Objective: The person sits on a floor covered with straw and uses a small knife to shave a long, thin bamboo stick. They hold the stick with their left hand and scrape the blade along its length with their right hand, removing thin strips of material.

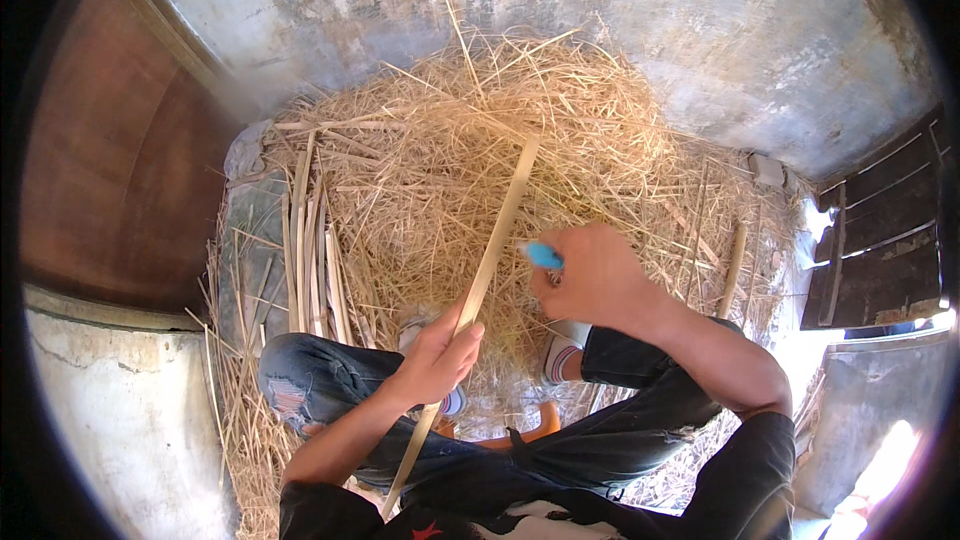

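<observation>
The left hand [437,352] has its fingers closed around the pale flat strip [500,225], which slants above the floor [262,202] from the lap toward the straw heap [560,90] at its far edge. The right hand [600,275] grips a small blue tool [543,256], blurred, just right of the strip. The step appears to be working the strip with this tool; the next stroke calls for steady left fingers.

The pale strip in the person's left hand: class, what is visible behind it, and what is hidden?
Behind the pale strip, loose straw shows around its upper part and dark trousers lower down. Whatever the strip and left hand directly cover cannot be seen.
</observation>
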Available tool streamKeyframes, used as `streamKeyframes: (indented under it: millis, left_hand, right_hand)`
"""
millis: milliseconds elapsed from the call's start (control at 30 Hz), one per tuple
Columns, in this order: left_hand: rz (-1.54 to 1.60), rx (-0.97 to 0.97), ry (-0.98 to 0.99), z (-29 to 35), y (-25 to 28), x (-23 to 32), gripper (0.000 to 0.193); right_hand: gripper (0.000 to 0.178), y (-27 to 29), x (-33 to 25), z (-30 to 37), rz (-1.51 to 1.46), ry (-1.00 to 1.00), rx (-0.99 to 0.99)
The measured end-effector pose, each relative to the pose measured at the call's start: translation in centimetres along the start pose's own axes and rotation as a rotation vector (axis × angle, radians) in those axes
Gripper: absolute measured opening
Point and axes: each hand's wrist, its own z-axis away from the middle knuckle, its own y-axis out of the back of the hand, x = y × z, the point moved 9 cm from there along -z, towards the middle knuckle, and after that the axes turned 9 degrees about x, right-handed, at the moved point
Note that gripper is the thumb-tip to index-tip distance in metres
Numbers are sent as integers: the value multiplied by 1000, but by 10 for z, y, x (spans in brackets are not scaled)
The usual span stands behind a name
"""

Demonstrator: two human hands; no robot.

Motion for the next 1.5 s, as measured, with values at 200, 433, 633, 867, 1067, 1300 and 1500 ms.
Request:
streamKeyframes:
  millis: [200,433,633,867,1067,1300,1500]
  left_hand:
    - [-218,141,-120,-3,5,-2,48]
    - [-216,161,23,1,9,-9,52]
    - [-34,141,101,-2,7,-9,51]
    - [-139,109,65,4,1,-7,50]
    - [-285,221,75,-7,21,-31,41]
    - [-432,341,-156,-18,26,-7,31]
    - [-406,317,-85,-16,21,8,46]
  right_hand:
    - [17,-68,-22,14,113,72,-304]
    - [18,-50,27,-40,321,-70,-148]
    - [19,-79,-16,-11,296,21,-292]
    - [20,-49,51,-57,321,-254,-170]
    - [18,-87,-14,-5,268,15,-292]
    - [18,-83,-17,-24,292,168,-123]
    - [15,-72,-10,-34,352,204,129]
